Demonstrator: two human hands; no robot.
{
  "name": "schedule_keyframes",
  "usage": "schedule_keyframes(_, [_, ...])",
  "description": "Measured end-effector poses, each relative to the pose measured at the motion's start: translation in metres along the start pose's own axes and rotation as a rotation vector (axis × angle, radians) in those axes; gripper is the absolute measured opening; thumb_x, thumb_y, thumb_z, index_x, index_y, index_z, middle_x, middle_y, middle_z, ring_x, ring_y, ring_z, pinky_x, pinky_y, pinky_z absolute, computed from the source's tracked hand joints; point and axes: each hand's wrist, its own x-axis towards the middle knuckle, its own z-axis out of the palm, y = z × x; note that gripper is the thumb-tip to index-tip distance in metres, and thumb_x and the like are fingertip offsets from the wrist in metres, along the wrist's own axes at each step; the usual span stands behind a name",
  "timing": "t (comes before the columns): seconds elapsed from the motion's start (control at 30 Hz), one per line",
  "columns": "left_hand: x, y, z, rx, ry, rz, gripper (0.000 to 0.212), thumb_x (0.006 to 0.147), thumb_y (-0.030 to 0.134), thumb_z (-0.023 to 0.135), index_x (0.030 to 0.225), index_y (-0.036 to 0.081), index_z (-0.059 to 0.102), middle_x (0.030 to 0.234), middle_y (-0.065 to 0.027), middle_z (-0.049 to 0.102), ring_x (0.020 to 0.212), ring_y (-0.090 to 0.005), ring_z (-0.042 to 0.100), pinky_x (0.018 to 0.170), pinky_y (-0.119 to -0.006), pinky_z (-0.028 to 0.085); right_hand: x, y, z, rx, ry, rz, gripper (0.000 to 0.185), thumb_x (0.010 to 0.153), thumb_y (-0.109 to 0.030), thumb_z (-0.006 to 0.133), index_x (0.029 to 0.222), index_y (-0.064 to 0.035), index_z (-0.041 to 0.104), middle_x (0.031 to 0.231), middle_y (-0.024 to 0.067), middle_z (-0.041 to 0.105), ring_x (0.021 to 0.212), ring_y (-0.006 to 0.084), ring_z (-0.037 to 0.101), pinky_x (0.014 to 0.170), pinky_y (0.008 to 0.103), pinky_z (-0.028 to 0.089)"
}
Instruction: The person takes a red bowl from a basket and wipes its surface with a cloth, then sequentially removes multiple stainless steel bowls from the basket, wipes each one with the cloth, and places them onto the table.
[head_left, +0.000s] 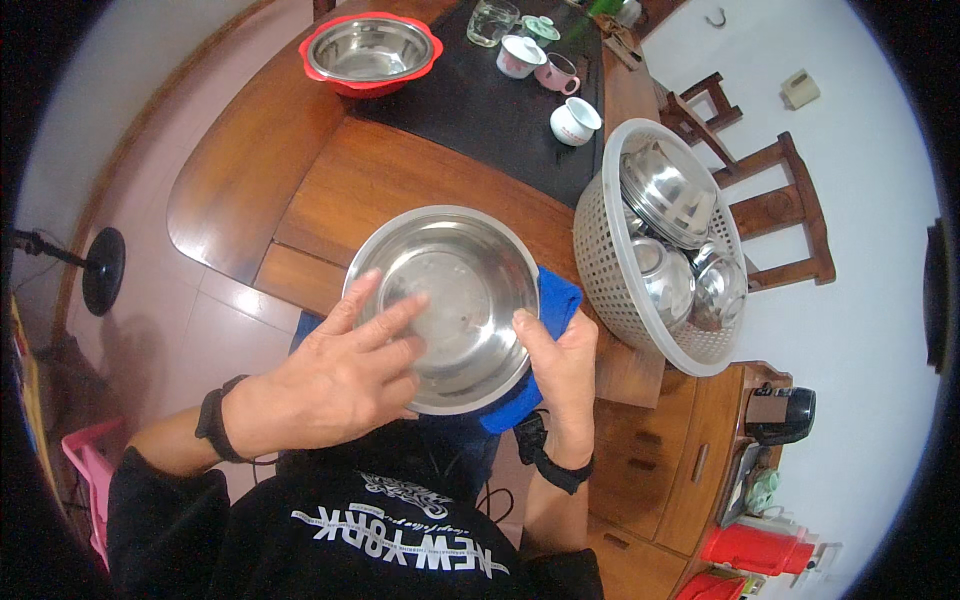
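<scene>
A stainless steel bowl (450, 285) is held tilted in front of me, its inside facing up. My right hand (562, 367) grips its right rim, with the thumb over the edge. A blue cloth (559, 300) is bunched between that hand and the outside of the bowl and hangs under its lower right side. My left hand (337, 367) is at the bowl's left side, back upward. Its fingers are spread over the rim and the inside, slightly blurred, and I see nothing held in them. The left thumb is mostly hidden.
On the right of the wooden table (360, 180) a white perforated plastic basket (619, 277) holds several steel bowls (667, 191). Farther back are a red basin (371, 88) with a steel bowl inside, a white pot (575, 121), a pink cup (556, 73) and a glass jar (491, 22).
</scene>
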Motion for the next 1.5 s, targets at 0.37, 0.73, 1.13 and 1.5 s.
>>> schedule_keyframes(0.37, [0.017, 0.0, 0.0, -0.147, 0.349, 0.078, 0.033, 0.085, 0.023, 0.074, 0.068, 0.008, 0.05, 0.063, -0.0049, 0.05, 0.05, -0.018, 0.055, 0.04, -0.032, 0.045, -0.006, -0.023, 0.001, 0.172, 0.003, -0.058, 0.027, 0.1, -0.025, 0.065, 0.109, 0.0003, 0.069, 0.09, -0.0019, 0.068, 0.083, 0.0073, 0.059, 0.076, 0.025, 0.047])
schedule_keyframes(0.73, [0.027, 0.003, -0.011, -1.059, 0.508, -0.559, 0.046, 0.107, 0.039, 0.045, 0.094, -0.001, 0.064, 0.073, -0.0078, 0.06, 0.066, -0.0167, 0.061, 0.058, -0.031, 0.047, -0.02, -0.056, 0.04, -0.39, -0.105, -0.801, 0.065, 0.079, -0.005, 0.071, 0.142, -0.0037, 0.055, 0.156, 0.0276, 0.037, 0.142, 0.0464, 0.038, 0.114, 0.054, 0.033])
schedule_keyframes(1.13, [0.047, -0.013, -0.023, -1.4, 0.887, -0.886, 0.054, 0.108, 0.048, 0.039, 0.105, 0.002, 0.068, 0.094, -0.0067, 0.069, 0.086, -0.0119, 0.061, 0.081, -0.028, 0.05, -0.047, -0.035, 0.086, -0.629, -0.02, -0.979, 0.037, 0.09, -0.022, 0.061, 0.126, -0.0195, 0.069, 0.148, 0.0017, 0.053, 0.138, 0.0256, 0.041, 0.113, 0.0497, 0.026])
schedule_keyframes(1.5, [0.021, 0.008, -0.005, -1.336, 0.447, -0.504, 0.049, 0.093, 0.038, 0.074, 0.118, -0.003, 0.064, 0.101, -0.0046, 0.07, 0.089, -0.0092, 0.063, 0.077, -0.026, 0.052, -0.004, -0.042, 0.035, -0.208, -0.045, -0.746, 0.074, 0.09, -0.039, 0.071, 0.148, -0.0005, 0.044, 0.154, 0.0294, 0.035, 0.138, 0.0452, 0.039, 0.114, 0.0515, 0.031])
